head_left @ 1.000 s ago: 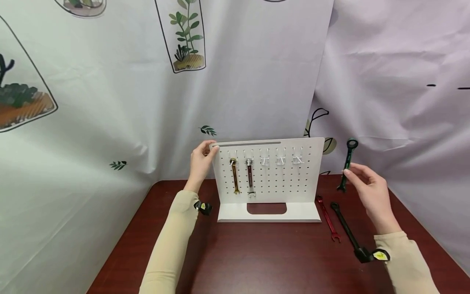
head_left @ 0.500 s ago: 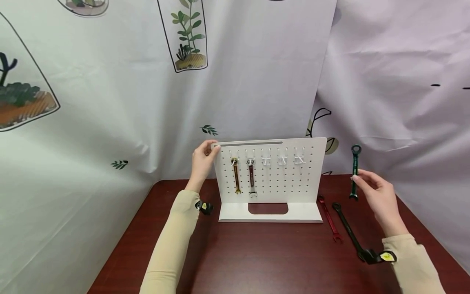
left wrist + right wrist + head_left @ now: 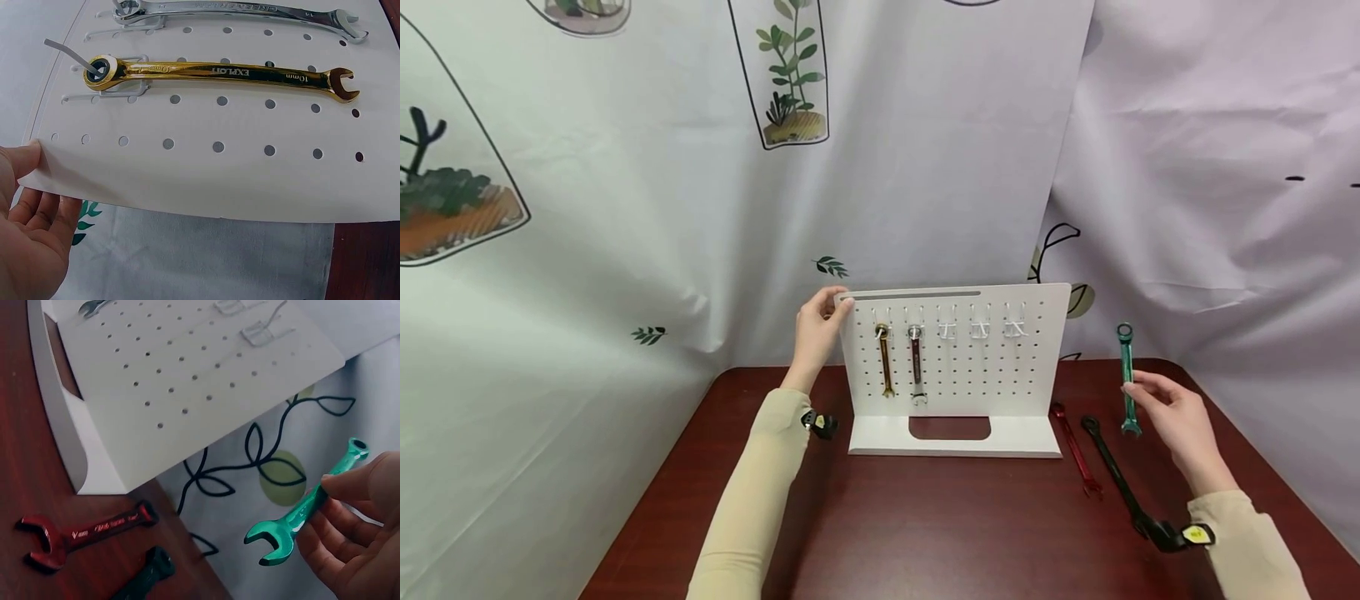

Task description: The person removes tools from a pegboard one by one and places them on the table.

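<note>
Right hand (image 3: 1180, 425): thumb and fingers pinched the shaft of one shiny green metal combination wrench (image 3: 1127, 358), its ring end above the fingertips, its open end below, the whole raised upright in the head view. Left hand (image 3: 816, 333): thumb in front, fingers behind, gripping the upper left corner of one white perforated board (image 3: 973, 392). Hung on it, left to right: one gold-coloured metal wrench (image 3: 206, 70), one silver metal wrench (image 3: 250, 9), three white wire hooks (image 3: 980, 331). Near its right end, on the reddish-brown table (image 3: 940, 525), lay one red wrench (image 3: 1077, 450) and one dark green wrench (image 3: 1112, 468).
</note>
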Demonstrator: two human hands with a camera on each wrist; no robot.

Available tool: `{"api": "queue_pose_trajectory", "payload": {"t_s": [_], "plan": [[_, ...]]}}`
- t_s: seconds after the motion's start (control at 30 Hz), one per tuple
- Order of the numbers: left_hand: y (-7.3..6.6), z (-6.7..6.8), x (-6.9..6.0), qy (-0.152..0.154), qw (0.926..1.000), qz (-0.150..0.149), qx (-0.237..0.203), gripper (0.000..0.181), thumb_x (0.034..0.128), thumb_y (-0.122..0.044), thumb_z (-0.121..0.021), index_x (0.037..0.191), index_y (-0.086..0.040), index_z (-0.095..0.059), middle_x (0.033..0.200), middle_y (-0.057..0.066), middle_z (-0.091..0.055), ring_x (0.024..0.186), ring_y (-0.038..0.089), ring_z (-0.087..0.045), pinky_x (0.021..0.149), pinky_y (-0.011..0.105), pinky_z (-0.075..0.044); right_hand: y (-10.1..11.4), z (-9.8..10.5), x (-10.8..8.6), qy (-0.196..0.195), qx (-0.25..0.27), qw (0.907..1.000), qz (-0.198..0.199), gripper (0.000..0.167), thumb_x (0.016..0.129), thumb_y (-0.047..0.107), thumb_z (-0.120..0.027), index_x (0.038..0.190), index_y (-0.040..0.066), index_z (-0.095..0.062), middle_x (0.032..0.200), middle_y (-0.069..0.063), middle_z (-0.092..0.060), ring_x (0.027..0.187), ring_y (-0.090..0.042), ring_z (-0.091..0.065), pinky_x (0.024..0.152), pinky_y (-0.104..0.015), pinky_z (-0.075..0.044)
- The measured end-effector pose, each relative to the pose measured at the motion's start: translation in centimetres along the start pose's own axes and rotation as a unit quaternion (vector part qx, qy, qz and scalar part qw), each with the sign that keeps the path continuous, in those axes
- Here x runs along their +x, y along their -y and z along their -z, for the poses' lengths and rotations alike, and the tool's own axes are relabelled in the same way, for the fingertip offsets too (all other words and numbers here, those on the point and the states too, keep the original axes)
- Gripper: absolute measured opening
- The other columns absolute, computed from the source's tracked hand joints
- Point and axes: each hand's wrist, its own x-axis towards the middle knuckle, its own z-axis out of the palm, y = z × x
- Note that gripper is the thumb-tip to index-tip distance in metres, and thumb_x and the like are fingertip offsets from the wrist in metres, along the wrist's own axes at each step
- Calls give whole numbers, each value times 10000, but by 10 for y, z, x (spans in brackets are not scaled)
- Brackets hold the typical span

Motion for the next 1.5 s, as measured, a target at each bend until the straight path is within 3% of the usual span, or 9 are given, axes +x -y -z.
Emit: {"api": "queue_pose_trajectory", "payload": {"t_s": [0.13, 0.37, 0.47, 0.87, 1.13, 1.5], "plan": [[1, 0, -1, -14, 10000, 53, -23, 274, 983, -252, -688, 1186, -68, -697, 929, 123, -690, 811, 204, -607, 715, 319, -481, -8, 0, -1, 173, -248, 9995, -94, 539, 1018, 367, -610, 1369, -39, -563, 942, 170, -629, 777, 49, -580, 658, -218, -468], [2, 1, 0, -26, 10000, 35, -5, 280, 982, -257, -689, 1188, -67, -698, 932, 126, -692, 820, 217, -617, 725, 333, -489, -21, 1, -4, 512, -487, 9972, -240, 527, 1042, 313, -572, 1384, -86, -526, 1141, -238, -677, 750, 7, -600, 663, -298, -512], [2, 0, 0, -8, 10000, 38, -15, 278, 982, -252, -689, 1189, -67, -697, 930, 130, -695, 819, 219, -618, 725, 343, -487, -27, 1, -5, 603, -547, 9964, -253, 525, 1046, 292, -563, 1379, -111, -518, 1185, -313, -647, 753, 26, -594, 670, -296, -515], [-1, 0, 0, -18, 10000, 35, -5, 281, 982, -245, -692, 1187, -53, -697, 902, 121, -673, 794, 206, -594, 712, 322, -475, -46, 1, -5, 1004, -657, 9923, -321, 533, 1057, 275, -537, 1369, -155, -496, 1199, -330, -634, 771, -24, -606, 669, -284, -514], [0, 0, 0, -13, 10000, 42, -22, 277, 978, -238, -697, 1184, -53, -698, 921, 132, -679, 814, 220, -609, 726, 333, -484, -50, 1, -5, 1189, -804, 9887, -436, 518, 1056, 276, -529, 1340, -157, -518, 1115, -250, -669, 777, -112, -603, 651, -316, -496], [0, 0, 1, 16, 10000, 81, -40, 277, 980, -246, -691, 1186, -60, -696, 935, 133, -688, 817, 220, -610, 728, 340, -487, -53, -1, -5, 1414, -932, 9840, -546, 540, 1061, 288, -507, 1355, -165, -496, 1171, -322, -605, 824, -186, -608, 657, -345, -485]]}}
